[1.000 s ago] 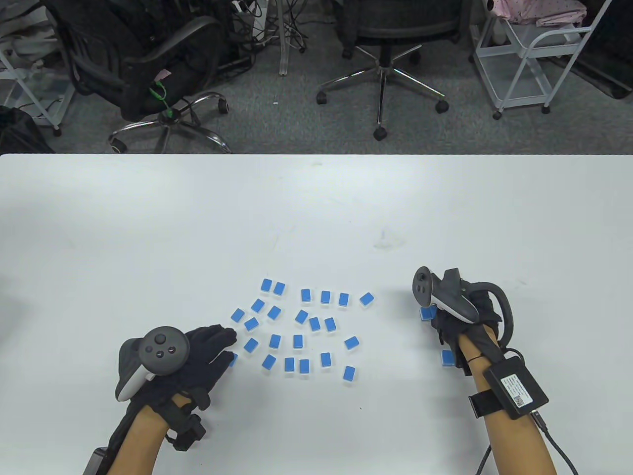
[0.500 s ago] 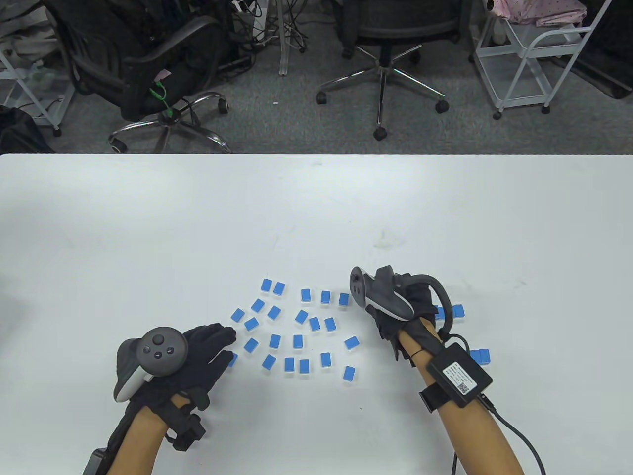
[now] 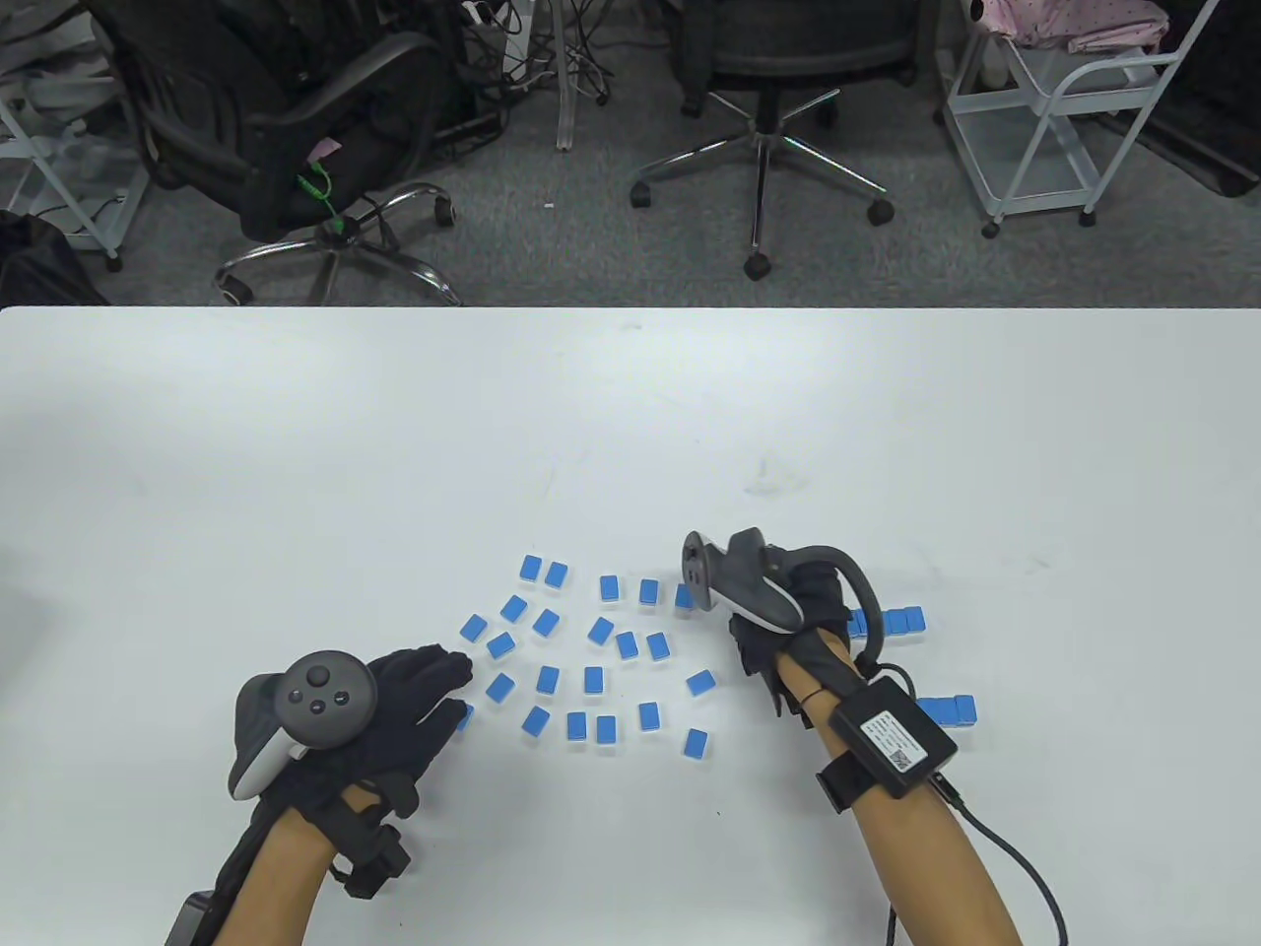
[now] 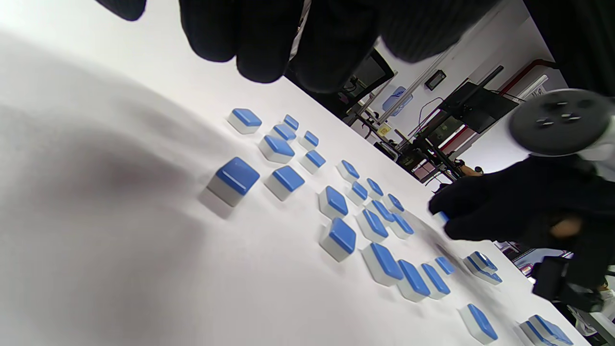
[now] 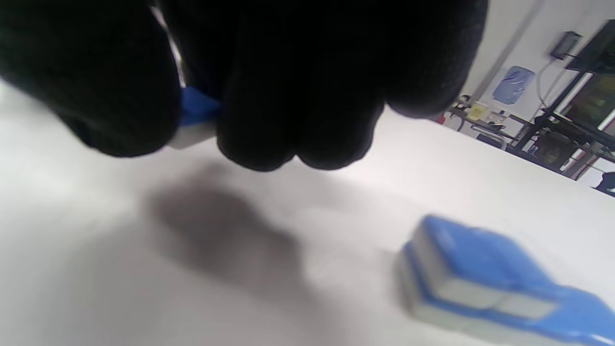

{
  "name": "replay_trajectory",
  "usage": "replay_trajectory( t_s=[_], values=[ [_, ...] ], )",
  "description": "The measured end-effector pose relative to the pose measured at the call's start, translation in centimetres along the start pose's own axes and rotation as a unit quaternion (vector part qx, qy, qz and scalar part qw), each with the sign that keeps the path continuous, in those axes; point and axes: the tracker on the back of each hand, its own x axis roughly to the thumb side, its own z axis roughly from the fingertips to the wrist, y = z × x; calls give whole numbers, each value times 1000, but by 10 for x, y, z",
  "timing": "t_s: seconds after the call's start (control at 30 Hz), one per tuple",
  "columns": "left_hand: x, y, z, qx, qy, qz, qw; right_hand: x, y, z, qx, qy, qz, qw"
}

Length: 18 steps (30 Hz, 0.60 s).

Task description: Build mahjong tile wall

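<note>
Since the right hand (image 3: 788, 631) left the started wall rows (image 3: 901, 621) — now pinching a scattered-pile tile (image 5: 194, 117), next wall piece. Left hand (image 3: 414, 690) relaxed, fingers straight, beside the pile.

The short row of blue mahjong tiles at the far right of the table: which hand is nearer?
Right hand: beside the row. Left hand: across the scattered tiles.

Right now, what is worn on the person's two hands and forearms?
Both the left hand and the right hand wear black knit gloves. Each carries a dark grey and white tracker resembling a VR controller. A black box with a white label is strapped to the right forearm, trailing a black cable. Forearms are sleeveless.
</note>
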Motion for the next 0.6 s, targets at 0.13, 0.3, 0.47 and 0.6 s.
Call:
replay_trajectory(
  t_s=[0.13,0.3,0.47,0.6],
  values=[
    [-1,0,0,-1,3,3,1000,-64,-14,12,-24,57,-35,997],
    [-1,0,-1,-2,7,3,1000,-117,6,18,1,99,-50,994],
    [-1,0,-1,-3,13,3,1000,-127,31,12,54,97,-26,993],
    [-1,0,0,-3,15,4,1000,-124,39,8,78,86,-27,993]
  ],
)
